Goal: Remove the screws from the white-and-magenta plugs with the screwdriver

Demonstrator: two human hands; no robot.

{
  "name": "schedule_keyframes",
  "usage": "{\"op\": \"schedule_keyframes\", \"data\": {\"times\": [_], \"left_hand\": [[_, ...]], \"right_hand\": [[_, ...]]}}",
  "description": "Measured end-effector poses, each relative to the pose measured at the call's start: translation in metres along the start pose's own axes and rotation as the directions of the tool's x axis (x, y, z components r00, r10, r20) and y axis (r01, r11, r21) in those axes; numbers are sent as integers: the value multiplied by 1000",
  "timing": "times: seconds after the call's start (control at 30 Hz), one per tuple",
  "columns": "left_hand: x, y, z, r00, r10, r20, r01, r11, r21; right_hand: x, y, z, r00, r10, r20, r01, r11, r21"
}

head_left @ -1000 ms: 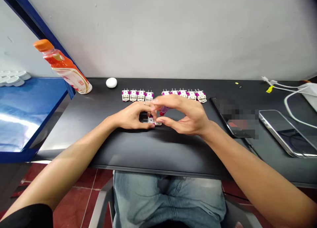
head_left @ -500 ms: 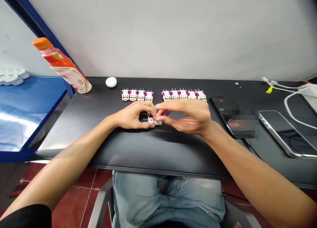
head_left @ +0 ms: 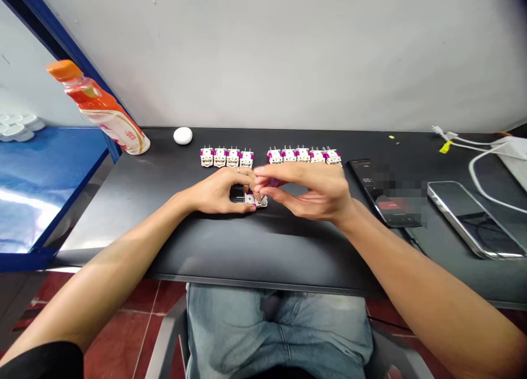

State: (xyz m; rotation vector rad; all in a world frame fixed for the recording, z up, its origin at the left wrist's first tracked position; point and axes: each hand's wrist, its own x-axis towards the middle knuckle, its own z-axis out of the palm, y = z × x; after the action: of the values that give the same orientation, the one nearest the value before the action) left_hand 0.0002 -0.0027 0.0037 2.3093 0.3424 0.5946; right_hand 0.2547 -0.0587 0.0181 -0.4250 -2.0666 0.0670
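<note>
My left hand (head_left: 222, 192) rests on the dark table, thumb and fingers closed around a small white-and-purple pronged part (head_left: 250, 199). The part lies on its side, its thin metal pins pointing left into the hollow of that hand. From the right, my right hand (head_left: 307, 189) pinches thumb and index finger together just above the part's right end. A purple piece (head_left: 273, 182) shows between those fingers; most of it is hidden, so its kind is unclear. The fingertips of both hands touch or nearly touch.
Similar pronged parts stand behind my hands in a left row (head_left: 226, 157) and a right row (head_left: 303, 155). A white oval object (head_left: 183, 135) and an orange-capped bottle (head_left: 105, 112) are at left. Two phones, a black one (head_left: 370, 187) and a silver-edged one (head_left: 473, 219), lie right, near a white cable (head_left: 473, 173).
My right fingertips have shifted slightly left and up over the part, and the purple piece has moved with them. The left hand keeps its hold. The whole view has shifted a little.
</note>
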Motion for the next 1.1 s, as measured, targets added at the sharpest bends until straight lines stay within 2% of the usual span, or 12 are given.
{"op": "schedule_keyframes", "data": {"times": [0.07,0.2,0.37,0.43,0.53,0.63,0.73,0.8,0.93,1.0,1.1], "left_hand": [[0,0,0,1000,-17,11,17,1000,-1],[-1,0,0,999,-31,18,32,999,-30],[-1,1,-1,1000,-27,13,27,999,-26],[-1,1,0,1000,-16,8,17,999,-34],[-1,-1,0,1000,-19,4,19,1000,-23],[-2,-2,0,999,-46,8,46,999,10],[-1,0,-1,998,-57,28,57,998,2],[-1,0,-1,998,-46,33,47,999,-18],[-1,-2,1,1000,-16,5,16,1000,-24],[-1,-3,2,1000,-12,1,12,1000,-2],[-1,-5,2,999,-44,0,44,999,32]], "right_hand": [[0,0,-1,999,-6,-32,5,1000,-13],[0,0,-3,997,22,70,-24,1000,18],[0,0,-3,1000,-15,-8,14,998,-62],[1,0,-4,998,8,57,-4,998,-70],[3,-1,-5,986,70,154,-73,997,16],[4,-4,-5,996,50,69,-54,996,68],[4,-4,-6,1000,8,-5,-8,1000,-28],[4,-3,-8,999,15,47,-13,999,-46],[6,-2,-12,968,78,239,-87,996,28],[7,-3,-13,960,96,265,-119,990,72],[6,-6,-12,971,72,227,-87,995,57]]}}
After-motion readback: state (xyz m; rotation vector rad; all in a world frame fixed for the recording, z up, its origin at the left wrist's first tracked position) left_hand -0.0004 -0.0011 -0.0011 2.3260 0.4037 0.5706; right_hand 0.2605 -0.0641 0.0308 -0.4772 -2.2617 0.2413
